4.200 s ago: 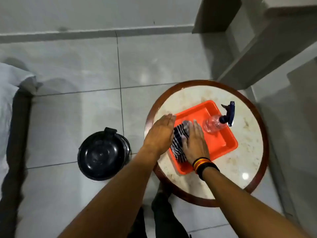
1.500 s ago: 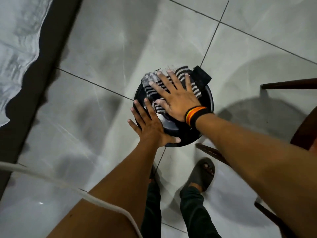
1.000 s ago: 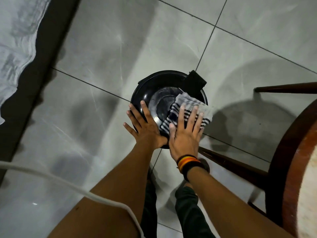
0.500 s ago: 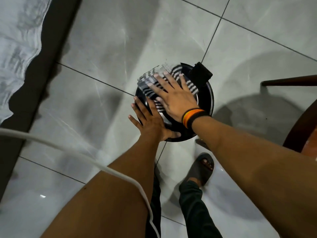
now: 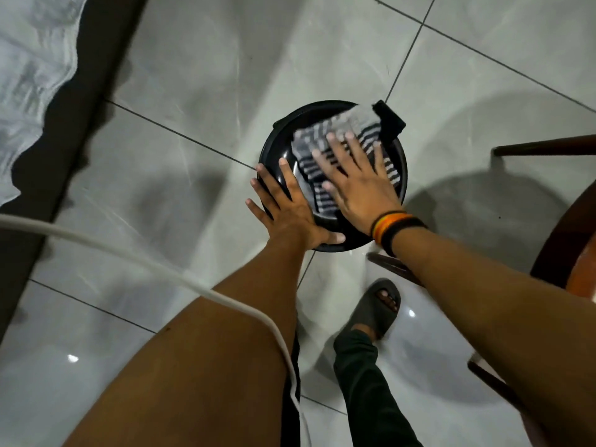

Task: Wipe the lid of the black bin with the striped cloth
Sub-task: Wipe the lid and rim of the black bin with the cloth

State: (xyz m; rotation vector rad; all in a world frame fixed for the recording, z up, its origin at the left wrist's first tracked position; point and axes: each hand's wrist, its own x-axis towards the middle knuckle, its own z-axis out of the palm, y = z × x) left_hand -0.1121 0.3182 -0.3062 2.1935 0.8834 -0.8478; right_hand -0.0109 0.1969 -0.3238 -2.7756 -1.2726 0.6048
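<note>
Centre-right of frame: round glossy black bin lid (image 5: 280, 150) | our right hand (image 5: 361, 185) flat, fingers spread, pressing grey-and-black striped cloth (image 5: 325, 140) | left hand (image 5: 290, 214) open, bracing rim | risk — light bin tips or cloth bunches under uneven pressure

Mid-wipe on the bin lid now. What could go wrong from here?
1. The right hand only presses flat on the striped cloth; it may bunch or slide off the lid.
2. The left hand braces just the near rim, so the small bin may skid on the glossy tile floor.
3. The white cable draped over the left forearm could snag.
</note>
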